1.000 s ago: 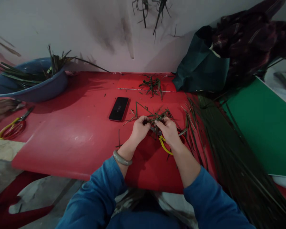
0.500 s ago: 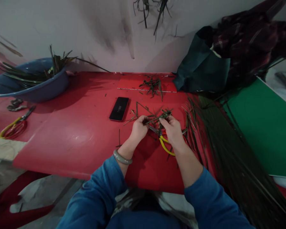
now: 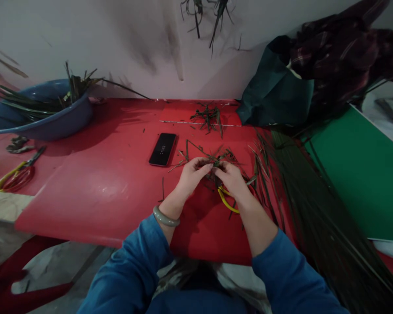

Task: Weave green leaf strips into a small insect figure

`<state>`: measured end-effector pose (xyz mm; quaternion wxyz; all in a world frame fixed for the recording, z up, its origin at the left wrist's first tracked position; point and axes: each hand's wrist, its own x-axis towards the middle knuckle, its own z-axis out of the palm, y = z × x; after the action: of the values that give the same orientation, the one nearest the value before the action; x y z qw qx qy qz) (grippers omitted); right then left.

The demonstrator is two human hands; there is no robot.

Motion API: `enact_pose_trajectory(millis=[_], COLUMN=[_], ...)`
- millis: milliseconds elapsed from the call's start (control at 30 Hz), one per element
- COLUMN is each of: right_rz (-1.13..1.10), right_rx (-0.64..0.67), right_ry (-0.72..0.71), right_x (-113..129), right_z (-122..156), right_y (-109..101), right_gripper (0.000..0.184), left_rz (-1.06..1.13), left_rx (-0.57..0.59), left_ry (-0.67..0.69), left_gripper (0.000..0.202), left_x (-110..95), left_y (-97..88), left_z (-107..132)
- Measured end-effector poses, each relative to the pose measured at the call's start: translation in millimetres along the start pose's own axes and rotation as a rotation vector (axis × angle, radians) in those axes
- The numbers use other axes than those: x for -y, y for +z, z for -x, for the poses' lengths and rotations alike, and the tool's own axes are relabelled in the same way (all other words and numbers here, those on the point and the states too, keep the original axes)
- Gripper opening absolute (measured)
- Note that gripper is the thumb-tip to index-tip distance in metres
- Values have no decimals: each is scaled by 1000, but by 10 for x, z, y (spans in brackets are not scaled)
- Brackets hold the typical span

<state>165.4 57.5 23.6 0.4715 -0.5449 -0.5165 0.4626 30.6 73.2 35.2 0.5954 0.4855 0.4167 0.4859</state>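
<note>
My left hand (image 3: 194, 175) and my right hand (image 3: 229, 176) meet over the red tabletop, fingertips pinched close together. Between them is a small piece of dark green leaf strips (image 3: 216, 163), mostly hidden by the fingers. Both hands are closed on it. Under my right hand lie yellow-handled scissors (image 3: 225, 199), their blades covered by the hands. Cut leaf scraps (image 3: 187, 150) are scattered just beyond my fingers. A grey bangle (image 3: 166, 216) circles my left wrist.
A phone (image 3: 163, 149) lies left of the scraps. Farther back sits a clump of woven leaf pieces (image 3: 208, 117). Long green leaves (image 3: 314, 196) spread along the right. A blue basin (image 3: 52, 124) with leaves and a second pair of scissors (image 3: 19, 171) are at left. A dark green bag (image 3: 278, 91) leans on the wall.
My hands have drawn together. My left fingers moved right to meet my right fingers at the leaf piece, which was stretched between them and is now largely covered.
</note>
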Motion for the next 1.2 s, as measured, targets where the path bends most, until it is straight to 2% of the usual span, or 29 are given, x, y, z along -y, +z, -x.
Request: enact_pose_trajectory(millis=[67, 167, 367, 433, 500, 600, 667, 833, 1033, 1200], right_rz=[96, 185, 94, 35, -2, -3, 50, 232, 321, 356], right_rx=[33, 49, 54, -11, -160, -368, -408, -346, -270, -269], right_ry=[-43, -76, -43, -23, -41, -138, -212, -344, -341, -370], right_x=[-5, -5, 50, 71, 79, 80, 89, 153, 150, 104], right_z=[11, 26, 59, 59, 49, 28, 27, 73, 82, 54], right_y=[30, 63, 50, 20, -12, -52, -69, -71, -53, -46], right_gripper=[18, 17, 20, 22, 22, 22, 22, 20, 18, 14], left_rz=[-30, -36, 135, 193, 240, 289, 302, 282, 283, 246], left_rx=[61, 41, -33, -51, -58, -48, -32, 18, 96, 83], left_ry=[-5, -9, -74, -99, -124, -156, -165, -140, -117, -106], left_gripper=[24, 19, 14, 15, 17, 19, 20, 14, 16, 17], left_x=[27, 41, -16, -26, -27, -21, -13, 17, 51, 52], left_y=[18, 13, 10, 15, 19, 20, 20, 26, 45, 51], left_z=[12, 7, 1, 2, 2, 4, 7, 21, 35, 38])
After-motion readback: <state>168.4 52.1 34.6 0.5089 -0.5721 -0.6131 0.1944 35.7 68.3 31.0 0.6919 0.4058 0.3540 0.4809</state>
